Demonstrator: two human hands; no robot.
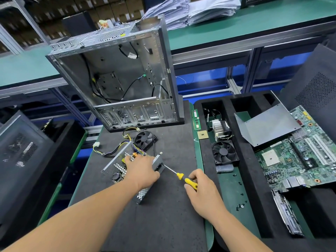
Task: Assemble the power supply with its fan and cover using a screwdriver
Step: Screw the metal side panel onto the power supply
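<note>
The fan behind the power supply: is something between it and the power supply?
Only the supply's own wires. The fan lies on the mat beside the far end of the power supply, and the wire bundle crosses between them. The left hand rests on the supply, nearer the camera.

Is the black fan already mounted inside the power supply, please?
No, the black square fan lies loose on the mat beyond the perforated metal power supply.

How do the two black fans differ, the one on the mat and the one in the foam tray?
The fan on the mat lies loose beside the power supply, partly hidden behind it. The fan in the tray sits in a foam compartment below a heatsink, fully visible. Both are black, square-framed, and lie flat.
</note>
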